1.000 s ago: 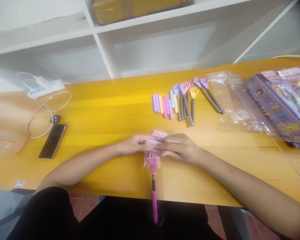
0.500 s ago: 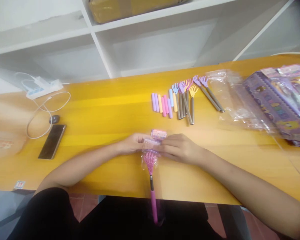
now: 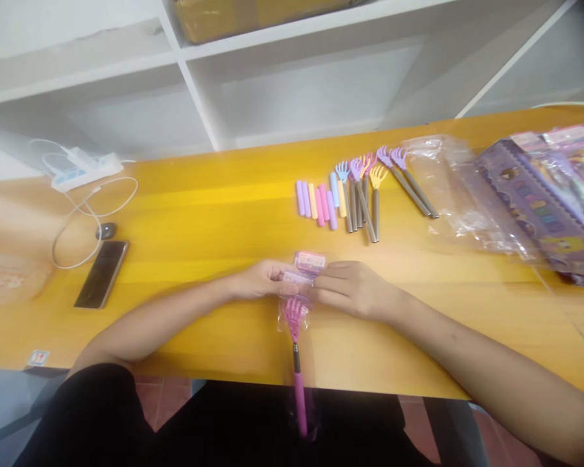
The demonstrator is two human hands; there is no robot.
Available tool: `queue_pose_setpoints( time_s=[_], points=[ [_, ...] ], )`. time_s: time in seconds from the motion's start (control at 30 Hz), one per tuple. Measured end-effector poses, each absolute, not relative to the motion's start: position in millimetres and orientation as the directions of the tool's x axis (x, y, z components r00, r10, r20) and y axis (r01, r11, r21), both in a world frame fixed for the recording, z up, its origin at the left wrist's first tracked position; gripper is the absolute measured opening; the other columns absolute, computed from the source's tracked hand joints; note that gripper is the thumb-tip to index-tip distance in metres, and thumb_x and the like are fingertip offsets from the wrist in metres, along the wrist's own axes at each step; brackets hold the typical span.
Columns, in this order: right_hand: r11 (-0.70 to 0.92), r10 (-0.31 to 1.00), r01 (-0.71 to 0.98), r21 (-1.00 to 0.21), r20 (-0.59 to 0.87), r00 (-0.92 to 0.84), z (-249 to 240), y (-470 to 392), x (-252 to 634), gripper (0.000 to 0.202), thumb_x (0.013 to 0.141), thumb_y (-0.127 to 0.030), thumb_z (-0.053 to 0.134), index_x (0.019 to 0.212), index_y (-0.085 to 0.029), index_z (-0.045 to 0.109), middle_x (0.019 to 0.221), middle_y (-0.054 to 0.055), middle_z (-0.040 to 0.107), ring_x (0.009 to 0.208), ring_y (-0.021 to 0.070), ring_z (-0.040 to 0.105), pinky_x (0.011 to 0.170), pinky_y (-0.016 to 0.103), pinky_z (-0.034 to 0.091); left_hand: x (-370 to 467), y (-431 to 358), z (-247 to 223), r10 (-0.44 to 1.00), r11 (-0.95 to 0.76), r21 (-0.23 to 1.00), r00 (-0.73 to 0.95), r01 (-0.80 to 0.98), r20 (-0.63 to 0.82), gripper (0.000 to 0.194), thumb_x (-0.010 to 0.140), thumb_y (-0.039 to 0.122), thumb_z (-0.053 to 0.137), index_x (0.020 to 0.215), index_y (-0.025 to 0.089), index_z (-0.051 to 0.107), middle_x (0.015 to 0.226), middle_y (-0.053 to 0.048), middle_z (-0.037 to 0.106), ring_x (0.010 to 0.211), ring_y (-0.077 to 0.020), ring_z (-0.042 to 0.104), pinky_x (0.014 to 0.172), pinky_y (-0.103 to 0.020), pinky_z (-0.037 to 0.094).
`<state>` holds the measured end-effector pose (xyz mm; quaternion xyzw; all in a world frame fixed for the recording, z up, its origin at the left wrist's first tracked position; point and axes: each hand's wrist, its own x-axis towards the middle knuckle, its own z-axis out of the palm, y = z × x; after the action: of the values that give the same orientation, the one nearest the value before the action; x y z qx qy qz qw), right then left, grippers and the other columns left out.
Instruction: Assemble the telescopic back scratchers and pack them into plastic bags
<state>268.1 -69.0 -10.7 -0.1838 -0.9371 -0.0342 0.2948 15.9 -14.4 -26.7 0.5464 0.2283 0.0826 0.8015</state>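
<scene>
My left hand (image 3: 263,279) and my right hand (image 3: 348,288) both pinch a small pale printed card (image 3: 298,279), one from each side. Just below the card lies a pink claw-headed stick (image 3: 298,389) in a clear plastic sleeve; its handle reaches past the table's front edge. A pink printed card (image 3: 310,261) shows right above my fingertips. Behind my hands are several coloured tubes (image 3: 322,202) in a row. Beside them, metal rods with claw heads (image 3: 363,194) in blue, purple, pink and yellow lie bunched together.
Purple printed packaging (image 3: 535,201) and crumpled clear bags (image 3: 448,175) lie at the right. On the left of the wooden table (image 3: 199,227) are a phone (image 3: 101,274), a dark mouse-like object (image 3: 107,231), a white cable and a power strip (image 3: 87,172). Shelves stand behind.
Both hands hold nearly the same place and grip. The pale card and the sleeved pink stick have shifted very slightly right.
</scene>
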Motion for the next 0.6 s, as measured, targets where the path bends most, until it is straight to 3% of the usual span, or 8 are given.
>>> queue_pose_setpoints(
  time_s=[0.3,0.6],
  points=[
    [0.933,0.292,0.361,-0.002,0.593,-0.750,-7.6,-69.6,266.4,0.038,0.114,-0.016,0.040,0.077,-0.019,0.050,0.071,-0.001,0.052,0.067,0.0134,0.043,0.065,0.031,0.034,17.0,-15.9,-25.7,0.406,0.479,0.875,0.868,0.062,-0.284,0.059,0.081,0.044,0.092,0.128,0.014,0.073,0.108,-0.009,0.077,0.095,-0.0146,0.072,0.094,-0.027,0.054],
    [0.936,0.312,0.349,-0.054,0.591,-0.744,-8.5,-72.1,268.9,0.039,0.113,-0.016,0.042,0.075,-0.019,0.046,0.070,-0.001,0.048,0.067,0.0143,0.039,0.064,0.032,0.029,14.6,-14.2,-29.0,0.394,0.488,0.869,0.867,0.085,-0.306,0.065,0.080,0.044,0.093,0.132,0.012,0.071,0.104,-0.011,0.078,0.090,-0.0156,0.073,0.088,-0.026,0.055]
  ],
)
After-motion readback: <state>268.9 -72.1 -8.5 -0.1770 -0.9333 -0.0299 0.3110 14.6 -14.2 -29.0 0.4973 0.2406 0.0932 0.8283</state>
